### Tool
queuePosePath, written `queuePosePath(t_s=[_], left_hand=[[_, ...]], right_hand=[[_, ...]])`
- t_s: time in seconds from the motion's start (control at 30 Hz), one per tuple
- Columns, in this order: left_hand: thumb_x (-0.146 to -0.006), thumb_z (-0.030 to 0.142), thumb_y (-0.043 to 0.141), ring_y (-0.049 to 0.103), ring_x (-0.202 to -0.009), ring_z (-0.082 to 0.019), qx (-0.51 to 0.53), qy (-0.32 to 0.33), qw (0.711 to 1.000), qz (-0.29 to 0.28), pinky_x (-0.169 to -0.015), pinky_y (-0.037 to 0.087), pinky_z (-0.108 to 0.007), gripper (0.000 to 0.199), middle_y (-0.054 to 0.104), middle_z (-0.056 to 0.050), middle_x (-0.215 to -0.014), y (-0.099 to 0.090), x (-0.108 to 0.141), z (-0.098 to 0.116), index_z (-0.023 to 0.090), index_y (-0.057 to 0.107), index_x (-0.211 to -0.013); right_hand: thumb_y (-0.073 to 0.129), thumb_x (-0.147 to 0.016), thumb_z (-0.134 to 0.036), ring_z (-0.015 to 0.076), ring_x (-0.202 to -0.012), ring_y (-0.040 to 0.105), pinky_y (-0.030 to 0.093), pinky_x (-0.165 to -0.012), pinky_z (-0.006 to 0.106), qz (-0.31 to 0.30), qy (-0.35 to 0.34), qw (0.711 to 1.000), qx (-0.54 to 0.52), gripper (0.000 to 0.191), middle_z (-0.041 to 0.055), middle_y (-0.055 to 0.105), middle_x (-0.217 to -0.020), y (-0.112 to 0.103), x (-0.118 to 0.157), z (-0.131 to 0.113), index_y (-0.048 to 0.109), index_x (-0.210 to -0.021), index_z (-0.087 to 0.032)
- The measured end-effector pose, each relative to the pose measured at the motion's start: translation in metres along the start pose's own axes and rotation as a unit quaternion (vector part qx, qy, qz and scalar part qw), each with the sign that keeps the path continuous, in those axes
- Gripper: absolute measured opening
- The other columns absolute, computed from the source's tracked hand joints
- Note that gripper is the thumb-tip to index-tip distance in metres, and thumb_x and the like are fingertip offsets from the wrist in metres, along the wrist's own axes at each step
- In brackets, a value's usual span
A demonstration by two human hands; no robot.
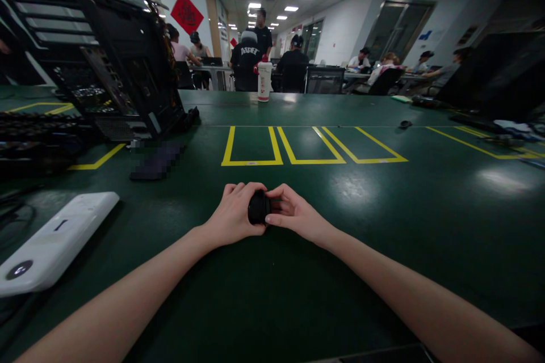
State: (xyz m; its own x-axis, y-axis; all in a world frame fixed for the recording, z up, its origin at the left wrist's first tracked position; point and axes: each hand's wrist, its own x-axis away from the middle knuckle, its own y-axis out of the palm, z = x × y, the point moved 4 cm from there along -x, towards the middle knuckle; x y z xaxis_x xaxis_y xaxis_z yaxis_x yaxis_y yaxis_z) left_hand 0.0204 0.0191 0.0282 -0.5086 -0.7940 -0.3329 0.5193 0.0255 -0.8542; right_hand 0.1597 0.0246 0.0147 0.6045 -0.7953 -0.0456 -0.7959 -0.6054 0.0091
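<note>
Between my two hands, just above or on the green table (272, 289), is a small black round object (257, 207), like a short cylinder with a rim; its exact kind does not show. My left hand (236, 211) wraps round its left side, thumb at the near edge and fingers behind. From the right, my right hand (298, 214) pinches the rim end with thumb and fingertips. Parts of the object are hidden by the fingers of both hands.
Yellow tape outlines (252, 163) mark the table beyond my hands. To the left stand an open black computer case (123, 68), a dark flat item (157, 160) and a white device (59, 241). A white bottle (264, 82) is at the far edge; several people sit beyond.
</note>
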Motion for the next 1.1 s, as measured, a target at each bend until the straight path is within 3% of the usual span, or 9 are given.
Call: queuePosePath(t_s=[0.17,0.33,0.6,0.73,0.87,1.1], left_hand=[[-0.062,0.031,0.066,0.05,-0.09,-0.022,-0.008,-0.003,1.0,0.025,-0.082,0.03,-0.037,0.054,0.053,-0.002,-0.099,0.002,-0.0007,-0.0016,0.022,0.039,-0.108],[-0.062,0.032,0.065,0.051,-0.09,-0.023,-0.006,-0.005,1.0,0.017,-0.081,0.031,-0.038,0.053,0.054,-0.003,-0.099,0.0024,-0.0006,-0.001,0.022,0.04,-0.108],[-0.061,0.03,0.066,0.051,-0.09,-0.023,-0.008,-0.004,1.0,0.015,-0.083,0.03,-0.038,0.055,0.054,-0.003,-0.099,0.0027,-0.0004,-0.0026,0.022,0.039,-0.108],[-0.063,0.033,0.065,0.051,-0.091,-0.023,-0.005,-0.004,1.0,0.016,-0.083,0.031,-0.038,0.053,0.053,-0.003,-0.101,0.0022,-0.0002,-0.0021,0.023,0.039,-0.109],[-0.063,0.033,0.065,0.051,-0.092,-0.023,0.001,-0.003,1.0,0.019,-0.083,0.031,-0.038,0.053,0.054,-0.002,-0.101,0.0023,-0.0002,-0.0014,0.023,0.039,-0.108],[-0.06,0.03,0.067,0.051,-0.091,-0.023,-0.003,-0.005,1.0,0.021,-0.083,0.031,-0.038,0.056,0.054,-0.002,-0.1,0.0025,-0.0006,-0.0027,0.023,0.039,-0.108]], right_hand=[[0.061,-0.074,-0.023,0.0181,-0.098,0.055,0.047,-0.084,0.037,0.023,-0.011,1.0,-0.003,0.025,0.0016,0.053,-0.1,0.0,-0.0024,0.0039,0.047,-0.095,-0.021],[0.062,-0.074,-0.023,0.0188,-0.101,0.053,0.044,-0.089,0.04,0.042,0.011,0.999,0.017,0.031,0.0025,0.051,-0.106,-0.0026,-0.0037,0.0085,0.047,-0.1,-0.022],[0.066,-0.07,-0.019,0.0183,-0.104,0.052,0.043,-0.09,0.039,-0.012,-0.003,1.0,-0.022,0.034,0.0019,0.05,-0.106,-0.0004,0.0003,0.0013,0.046,-0.097,-0.021],[0.059,-0.076,-0.025,0.0188,-0.1,0.054,0.046,-0.085,0.04,0.021,0.004,1.0,0.0,0.023,0.0017,0.052,-0.104,-0.0007,-0.0005,0.0027,0.047,-0.094,-0.022],[0.061,-0.075,-0.025,0.019,-0.101,0.053,0.044,-0.089,0.041,0.042,0.015,0.999,0.021,0.029,0.0025,0.051,-0.106,-0.0026,-0.0021,0.0056,0.047,-0.1,-0.022],[0.066,-0.069,-0.017,0.0178,-0.104,0.052,0.042,-0.092,0.039,-0.011,0.003,1.0,-0.024,0.036,0.002,0.051,-0.106,-0.0016,-0.0008,0.0028,0.046,-0.098,-0.021]])
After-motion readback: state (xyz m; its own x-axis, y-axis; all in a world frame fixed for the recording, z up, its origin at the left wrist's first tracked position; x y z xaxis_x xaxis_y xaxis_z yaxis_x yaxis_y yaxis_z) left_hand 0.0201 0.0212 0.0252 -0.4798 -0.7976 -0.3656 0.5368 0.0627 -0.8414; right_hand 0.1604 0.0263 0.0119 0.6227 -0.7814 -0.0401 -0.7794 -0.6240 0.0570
